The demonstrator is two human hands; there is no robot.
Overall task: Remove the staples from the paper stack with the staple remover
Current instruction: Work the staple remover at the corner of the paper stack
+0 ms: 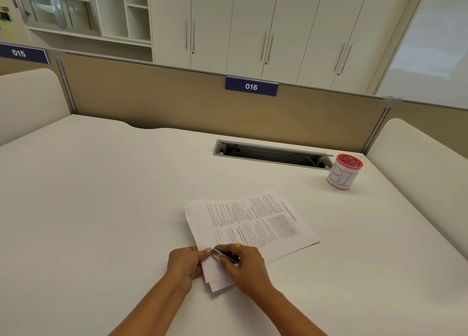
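A stack of printed white paper lies fanned on the white desk in front of me. My left hand pinches the stack's near left corner, thumb on top. My right hand, with a gold ring on one finger, grips a small dark and silver staple remover. The tool's tip sits on the paper right beside my left thumb. No staple can be made out; the hands hide that corner.
A red pen cup wrapped in white paper with blue letters stands at the far right of the desk. An open cable tray is cut into the desk's back. A tan partition closes the far edge.
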